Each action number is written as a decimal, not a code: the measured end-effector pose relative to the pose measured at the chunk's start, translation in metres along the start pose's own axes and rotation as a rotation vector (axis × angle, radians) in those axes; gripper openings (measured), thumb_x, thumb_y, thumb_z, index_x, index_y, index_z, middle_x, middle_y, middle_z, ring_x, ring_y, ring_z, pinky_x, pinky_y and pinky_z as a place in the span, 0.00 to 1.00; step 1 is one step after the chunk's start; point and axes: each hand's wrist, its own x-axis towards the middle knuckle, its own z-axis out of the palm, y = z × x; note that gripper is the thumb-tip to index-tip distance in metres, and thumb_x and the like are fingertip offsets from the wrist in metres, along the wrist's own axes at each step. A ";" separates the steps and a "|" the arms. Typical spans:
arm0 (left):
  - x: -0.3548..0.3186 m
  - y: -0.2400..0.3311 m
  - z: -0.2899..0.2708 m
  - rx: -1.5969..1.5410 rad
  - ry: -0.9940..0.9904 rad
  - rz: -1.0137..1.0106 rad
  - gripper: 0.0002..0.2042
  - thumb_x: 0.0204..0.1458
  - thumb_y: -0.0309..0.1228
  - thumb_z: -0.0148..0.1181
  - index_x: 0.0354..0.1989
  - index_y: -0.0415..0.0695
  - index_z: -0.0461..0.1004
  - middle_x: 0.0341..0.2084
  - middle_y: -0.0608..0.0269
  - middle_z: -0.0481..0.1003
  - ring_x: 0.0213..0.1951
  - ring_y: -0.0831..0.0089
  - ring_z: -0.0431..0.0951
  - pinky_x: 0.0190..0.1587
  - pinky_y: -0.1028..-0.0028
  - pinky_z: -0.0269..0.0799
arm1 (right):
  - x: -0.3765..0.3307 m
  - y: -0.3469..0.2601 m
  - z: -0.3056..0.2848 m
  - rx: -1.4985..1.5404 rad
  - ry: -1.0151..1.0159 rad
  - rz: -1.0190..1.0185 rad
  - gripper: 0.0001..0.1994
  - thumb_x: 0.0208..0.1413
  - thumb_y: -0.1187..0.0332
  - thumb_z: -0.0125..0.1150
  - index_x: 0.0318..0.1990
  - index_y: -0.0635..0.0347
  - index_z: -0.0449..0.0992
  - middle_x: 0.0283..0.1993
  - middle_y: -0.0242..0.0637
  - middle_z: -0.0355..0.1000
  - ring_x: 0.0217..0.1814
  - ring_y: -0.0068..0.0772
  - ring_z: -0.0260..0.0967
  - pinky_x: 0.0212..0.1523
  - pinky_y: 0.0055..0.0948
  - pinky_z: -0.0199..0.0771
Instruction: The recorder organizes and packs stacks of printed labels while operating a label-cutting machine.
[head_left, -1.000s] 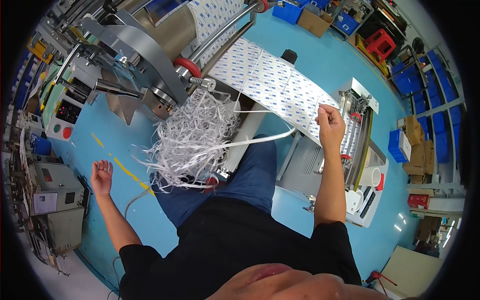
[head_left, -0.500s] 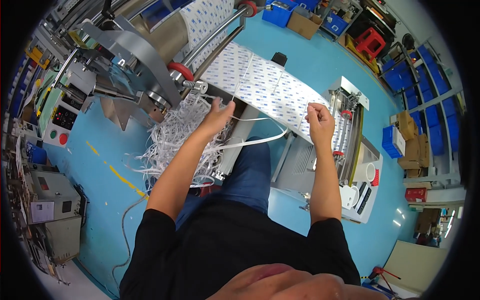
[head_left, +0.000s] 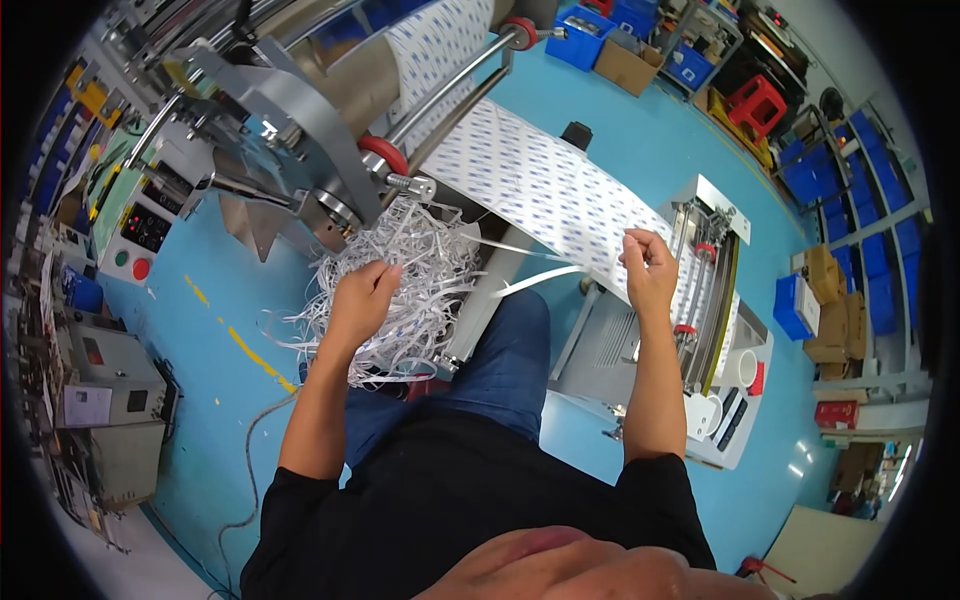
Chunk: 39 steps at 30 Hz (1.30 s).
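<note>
Head view, looking down past a black shirt and blue trousers: the left hand lies on a loose heap of thin white shredded paper strips, its fingers curled down into the tangle and gripping a clump of it. The heap sits just below the grey metal roller machine, beside the person's left knee, and spills over the light blue floor.

The right hand is raised at the near edge of the wide white sheet dotted with small blue marks, fingers pinched closed on that edge. This sheet runs down from the steel rollers with red collars and slopes toward the small grey cutting machine to the person's right. A narrow white trimmed strip hangs off the sheet's edge between the two hands and leads toward the heap.

At the far left stands a grey control box with red and green buttons. Blue plastic bins and brown cardboard boxes stand along the room's edges, well apart from the hands.
</note>
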 end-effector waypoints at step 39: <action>-0.055 -0.024 -0.027 0.159 0.504 0.315 0.10 0.51 0.34 0.53 0.25 0.41 0.73 0.25 0.53 0.73 0.35 0.52 0.73 0.40 0.57 0.68 | 0.013 0.027 0.003 0.142 0.101 -0.064 0.08 0.59 0.68 0.54 0.37 0.64 0.72 0.21 0.29 0.65 0.21 0.16 0.58 0.21 0.18 0.59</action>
